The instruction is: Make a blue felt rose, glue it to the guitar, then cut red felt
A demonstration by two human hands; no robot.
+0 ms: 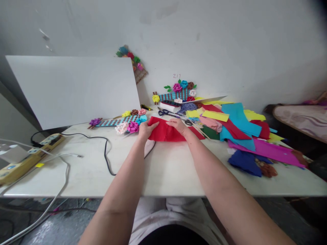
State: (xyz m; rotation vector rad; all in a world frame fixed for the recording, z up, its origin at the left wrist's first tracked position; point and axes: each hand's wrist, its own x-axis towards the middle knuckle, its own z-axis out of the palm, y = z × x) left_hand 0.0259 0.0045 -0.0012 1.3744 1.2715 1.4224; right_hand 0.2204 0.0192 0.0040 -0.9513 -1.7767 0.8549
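Observation:
A red sheet of what looks like crepe paper (160, 131) is in front of me at the middle of the table. My left hand (146, 130) grips its left end, thumb stretched along the upper part. Toward its upper right, my right hand (178, 126) pinches the sheet with the fingers bent over it. A crease runs down the paper between the hands. Its right end reaches past my right wrist. Just behind lie dark-handled scissors (163, 112) and a pen (175, 116); a second pair of scissors (188, 122) is beside my right hand.
Coloured paper sheets (240, 119) are heaped on the right. Paper flowers (133, 127) and a woven strip (117, 121) lie to the left. A power strip (33, 156), a black cable (105, 153) and a white board (76, 92) occupy the left side. A phone (171, 103) rests behind.

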